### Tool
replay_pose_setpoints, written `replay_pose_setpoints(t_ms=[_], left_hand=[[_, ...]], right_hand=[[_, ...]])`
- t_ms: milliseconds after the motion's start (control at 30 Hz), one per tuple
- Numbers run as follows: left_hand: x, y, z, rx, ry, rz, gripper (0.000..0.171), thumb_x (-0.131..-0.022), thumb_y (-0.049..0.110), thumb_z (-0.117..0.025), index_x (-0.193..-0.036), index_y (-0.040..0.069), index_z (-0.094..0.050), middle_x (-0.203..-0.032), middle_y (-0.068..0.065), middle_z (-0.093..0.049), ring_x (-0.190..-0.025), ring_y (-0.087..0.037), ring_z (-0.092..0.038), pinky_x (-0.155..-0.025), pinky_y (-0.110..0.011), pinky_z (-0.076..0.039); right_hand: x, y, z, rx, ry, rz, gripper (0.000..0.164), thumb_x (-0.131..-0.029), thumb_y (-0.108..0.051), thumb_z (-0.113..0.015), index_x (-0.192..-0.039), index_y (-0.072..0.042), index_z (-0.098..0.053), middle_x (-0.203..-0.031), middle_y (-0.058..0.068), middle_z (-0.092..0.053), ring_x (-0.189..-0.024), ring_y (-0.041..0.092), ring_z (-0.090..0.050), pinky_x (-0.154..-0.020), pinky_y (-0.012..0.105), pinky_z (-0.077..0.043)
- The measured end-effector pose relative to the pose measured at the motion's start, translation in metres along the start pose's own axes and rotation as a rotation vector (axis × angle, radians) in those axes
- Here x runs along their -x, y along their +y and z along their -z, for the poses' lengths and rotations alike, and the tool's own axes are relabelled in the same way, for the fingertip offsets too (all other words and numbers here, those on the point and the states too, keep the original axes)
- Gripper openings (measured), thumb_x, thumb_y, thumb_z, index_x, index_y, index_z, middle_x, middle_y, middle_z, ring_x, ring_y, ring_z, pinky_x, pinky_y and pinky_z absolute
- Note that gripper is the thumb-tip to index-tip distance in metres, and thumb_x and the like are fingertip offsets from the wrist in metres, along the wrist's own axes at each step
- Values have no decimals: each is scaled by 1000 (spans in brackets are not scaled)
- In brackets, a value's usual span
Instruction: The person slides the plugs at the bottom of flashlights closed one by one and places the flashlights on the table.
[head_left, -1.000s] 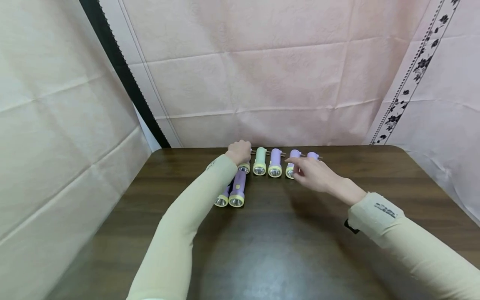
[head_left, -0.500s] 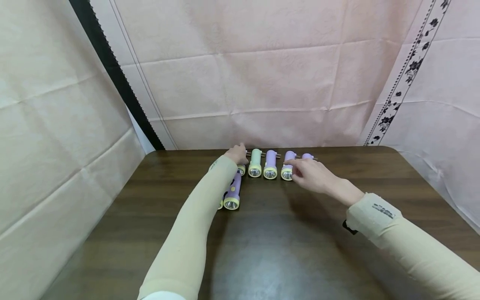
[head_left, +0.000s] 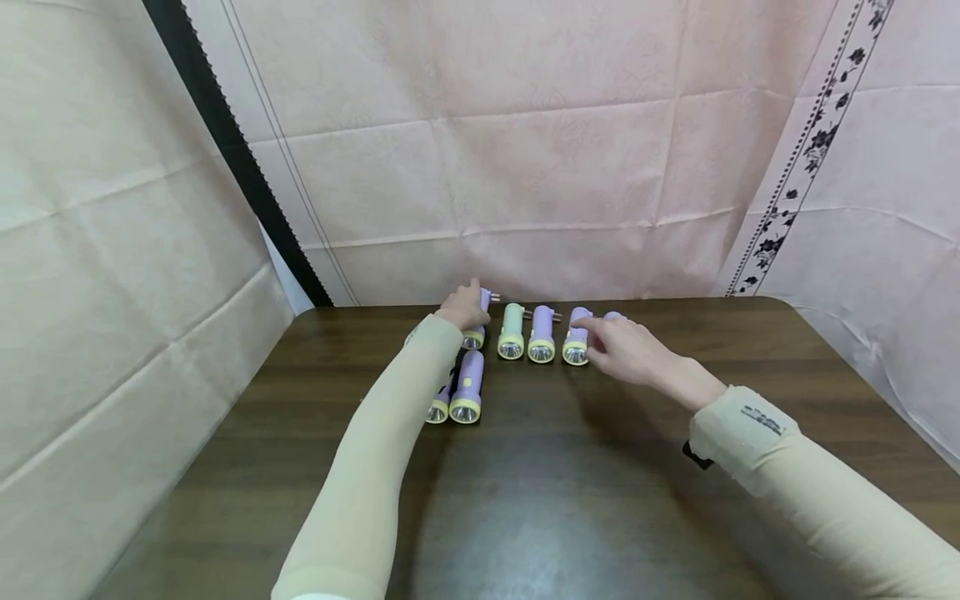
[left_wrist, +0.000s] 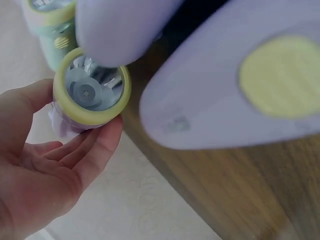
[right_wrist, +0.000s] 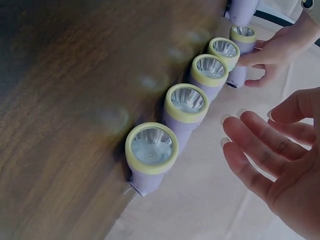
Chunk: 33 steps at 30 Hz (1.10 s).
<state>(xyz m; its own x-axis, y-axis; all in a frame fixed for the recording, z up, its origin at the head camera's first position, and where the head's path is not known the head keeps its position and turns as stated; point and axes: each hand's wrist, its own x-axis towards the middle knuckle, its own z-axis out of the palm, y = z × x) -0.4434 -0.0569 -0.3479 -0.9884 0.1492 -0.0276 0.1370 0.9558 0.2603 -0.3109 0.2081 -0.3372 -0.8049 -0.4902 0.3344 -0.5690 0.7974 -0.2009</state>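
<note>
Head view, change: the lilac plastic flashlight with a yellow-rimmed round lens [head_left: 473, 340] has shifted left, widening its gap from the mint-green plastic flashlight [head_left: 512, 331].
Left hand [head_left: 462, 308]: stretched toward the far edge of the brown wood-grain table [head_left: 555, 508], thumb and fingers pinching that lilac flashlight near its lens.
Right hand [head_left: 626, 348]: over the row's right end, fingers loosely bent, slightly spread.

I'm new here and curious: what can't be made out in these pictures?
Head: rightmost flashlight, mostly hidden by the right hand.
Head: right cuff's print, too small to read.
Left wrist: green flashlight, cut by the top edge.
Right wrist: uppermost flashlight, cut by the top edge.
</note>
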Motion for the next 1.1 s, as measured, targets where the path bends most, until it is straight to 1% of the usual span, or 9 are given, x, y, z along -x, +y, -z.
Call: replay_pose_setpoints(t_ms=[300,433,500,600,700,767,900,967,1100], left_hand=[[5,-2,18,101,78,-25,62,-81,23,-71,-131,7,-36,-117,-19,-59,-104,-35,-61,-89,-46,-49],[11,-2,25,149,107,-42,63,-80,22,-73,-130,7,-38,-112,-18,-60,-100,-35,-62,-86,-46,-50],[13,-1,28,158,112,-57,63,-80,22,-74,-130,7,-39,-112,-18,-61,-98,-34,-62,-86,-46,-51],[17,2,31,151,128,-97,61,-80,22,-75,-130,7,-42,-112,-17,-62,-98,-33,-63,-85,-45,-51],[20,5,30,145,163,-154,54,-80,19,-75,-125,6,-48,-112,-16,-63,-98,-33,-64,-85,-45,-52],[23,7,26,143,180,-194,51,-79,17,-76,-122,5,-51,-112,-16,-64,-100,-33,-64,-86,-46,-52],[29,9,17,129,195,-267,51,-78,13,-78,-121,5,-52,-115,-15,-63,-105,-32,-63,-89,-44,-51],[31,10,12,127,199,-291,51,-77,11,-78,-121,5,-52,-115,-14,-63,-105,-31,-63,-89,-44,-51],[33,11,8,127,206,-319,50,-76,7,-77,-119,7,-52,-113,-13,-63,-102,-29,-63,-87,-42,-52]], right_hand=[[-5,-2,8,-11,2,7,44,-83,-6,-57,-127,-4,-57,-70,-6,-61,-64,9,-53,-59,30,-43],[-7,-1,11,-1,17,6,44,-83,-6,-57,-127,-3,-57,-71,-6,-61,-65,9,-54,-62,32,-45],[-7,-1,12,5,23,3,45,-83,-6,-57,-127,-3,-57,-71,-6,-61,-65,10,-54,-62,32,-45],[-8,-2,14,5,27,9,46,-83,-6,-57,-129,-3,-55,-71,-5,-61,-65,10,-54,-61,31,-45],[-10,-2,14,-4,23,15,48,-84,-6,-57,-132,-3,-52,-72,-4,-62,-64,9,-53,-61,30,-44],[-10,-3,13,-13,9,12,50,-85,-6,-56,-135,-3,-50,-72,-4,-62,-63,9,-53,-62,30,-44],[-10,-4,7,-24,-25,1,52,-85,-6,-56,-136,-3,-48,-74,-4,-62,-63,8,-52,-61,30,-44],[-9,-5,5,-21,-27,2,52,-84,-5,-56,-136,-4,-49,-74,-4,-62,-63,7,-52,-61,30,-45],[-10,-6,2,-14,-18,10,52,-84,-5,-57,-135,-4,-50,-75,-3,-63,-65,8,-53,-61,31,-45]])
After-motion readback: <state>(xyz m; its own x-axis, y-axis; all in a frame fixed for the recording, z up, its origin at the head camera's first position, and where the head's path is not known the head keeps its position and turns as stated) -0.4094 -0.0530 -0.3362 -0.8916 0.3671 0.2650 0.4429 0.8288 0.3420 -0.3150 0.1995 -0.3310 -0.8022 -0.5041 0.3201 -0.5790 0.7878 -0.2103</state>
